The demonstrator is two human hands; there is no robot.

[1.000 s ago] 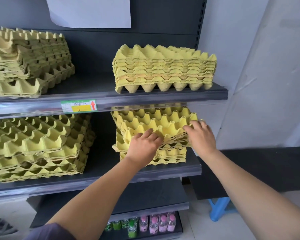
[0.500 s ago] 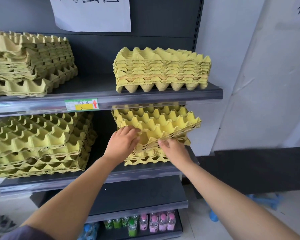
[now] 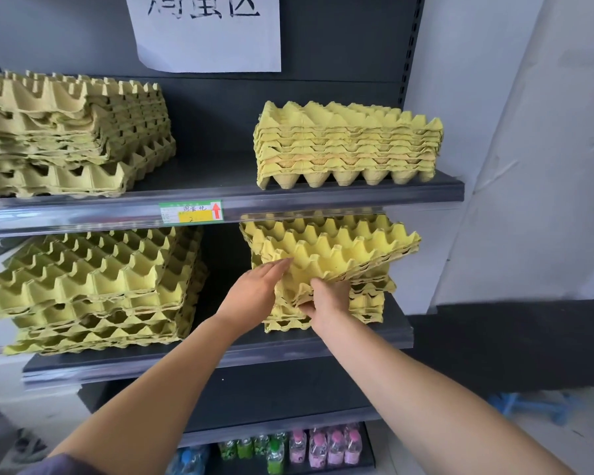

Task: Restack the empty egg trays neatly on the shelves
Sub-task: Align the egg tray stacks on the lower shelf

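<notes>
Since half a second ago, the left hand has left its curled hold at the corner. It now lies with fingers straight and together, pressed against the left side of the lifted bundle of yellow moulded-pulp egg trays. The right hand keeps its grip, fingers curled round the bundle's front edge. The bundle sits tilted and skewed on the remaining lower tray stack, at the right of the dark grey middle shelf. A squared-up yellow tray pile stands on the shelf above.
</notes>
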